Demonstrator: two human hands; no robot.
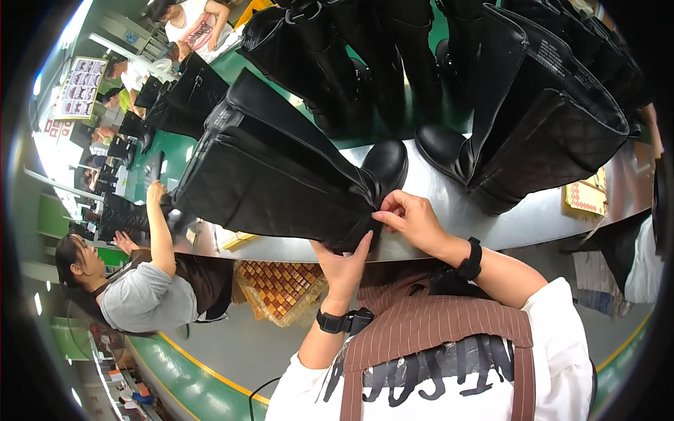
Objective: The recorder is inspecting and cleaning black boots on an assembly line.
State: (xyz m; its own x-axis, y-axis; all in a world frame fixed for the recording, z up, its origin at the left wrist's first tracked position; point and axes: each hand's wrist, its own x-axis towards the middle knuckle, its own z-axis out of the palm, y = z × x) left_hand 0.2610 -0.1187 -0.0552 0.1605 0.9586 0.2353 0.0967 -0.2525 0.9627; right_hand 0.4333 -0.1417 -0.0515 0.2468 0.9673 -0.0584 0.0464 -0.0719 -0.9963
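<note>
A tall black quilted boot (267,175) leans to the left over the metal table, its shaft opening at the upper left and its rounded toe pointing away from me. My left hand (342,266) grips it from below around the heel, thumb up along the back. At the ankle, my right hand (414,221) pinches thumb and forefinger together against the boot; whatever is between them is too small to make out. To the right stands a matching tall black boot (540,133), upright and unzipped part way, with neither hand on it.
Several more black boots (393,49) crowd the green surface beyond the metal table edge (519,235). A yellow card or box (586,196) lies at the right. On my left a co-worker in grey (147,291) reaches toward other boots. A checkered brown mat (277,288) hangs below the table.
</note>
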